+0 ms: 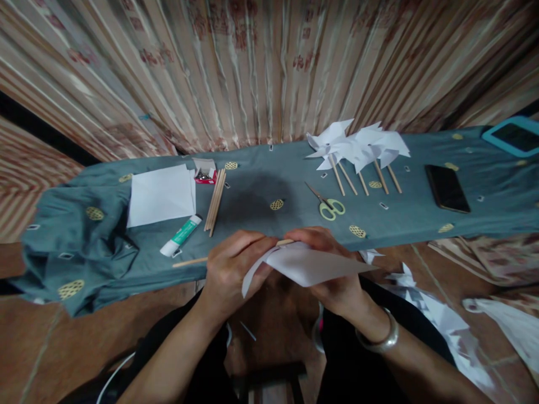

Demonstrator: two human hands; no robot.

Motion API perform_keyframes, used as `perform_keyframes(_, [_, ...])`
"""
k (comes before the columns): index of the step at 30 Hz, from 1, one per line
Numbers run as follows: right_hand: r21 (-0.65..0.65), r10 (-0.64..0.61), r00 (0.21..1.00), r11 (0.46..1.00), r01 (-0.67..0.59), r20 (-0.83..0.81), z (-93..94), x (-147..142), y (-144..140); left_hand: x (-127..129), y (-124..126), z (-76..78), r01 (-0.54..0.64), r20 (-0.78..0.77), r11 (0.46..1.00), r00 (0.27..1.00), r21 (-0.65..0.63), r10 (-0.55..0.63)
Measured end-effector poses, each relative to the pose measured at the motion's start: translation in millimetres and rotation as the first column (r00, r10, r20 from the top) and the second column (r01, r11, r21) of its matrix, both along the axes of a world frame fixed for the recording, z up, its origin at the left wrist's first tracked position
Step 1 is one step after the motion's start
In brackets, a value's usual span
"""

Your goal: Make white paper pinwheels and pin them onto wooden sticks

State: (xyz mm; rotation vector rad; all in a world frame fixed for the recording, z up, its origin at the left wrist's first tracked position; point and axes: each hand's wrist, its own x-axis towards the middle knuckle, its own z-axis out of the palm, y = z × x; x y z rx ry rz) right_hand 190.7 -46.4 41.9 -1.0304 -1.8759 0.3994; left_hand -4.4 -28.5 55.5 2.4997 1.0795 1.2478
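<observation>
Both hands meet over the near edge of the cloth-covered table. My left hand (pixel 236 269) is closed round a thin wooden stick (pixel 189 262), whose free end points left; the stick's other end shows between the hands. My right hand (pixel 328 252) is closed on a folded white paper pinwheel (pixel 307 262) at the stick's end. The paper hides the right fingertips and the spot where stick and paper meet. Beyond the hands lie green-handled scissors (pixel 328 205). Several finished paper pinwheels (pixel 357 145) on sticks lie at the back right.
At left are a stack of white paper (pixel 162 196), a small red box of metal pins (pixel 205 171), several loose sticks (pixel 215 202) and a glue stick (pixel 181 235). A black phone (pixel 447 188) and a blue-framed tablet (pixel 514 137) lie right. Paper scraps (pixel 442 314) litter the floor.
</observation>
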Motion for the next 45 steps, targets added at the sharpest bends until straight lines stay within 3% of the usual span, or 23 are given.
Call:
perform_keyframes(12, [0.041,0.039,0.989,0.998,-0.045,0.141,2.1,5.5,-1.6,-6.0,-3.4,1.2,0.034,-0.035,0.999,0.999,-0.001,-0.034])
perform_keyframes(29, [0.079,0.034,0.98,0.996,-0.051,0.198,1.2,4.0,-2.5,-10.4,-6.8,4.8,0.031,-0.078,0.999,0.996,0.006,-0.031])
perform_keyframes(45, [0.09,0.033,0.991,0.995,-0.044,0.128,-1.1,-2.8,-0.5,-12.1,-8.0,4.1,0.038,-0.073,0.999,0.997,-0.033,-0.04])
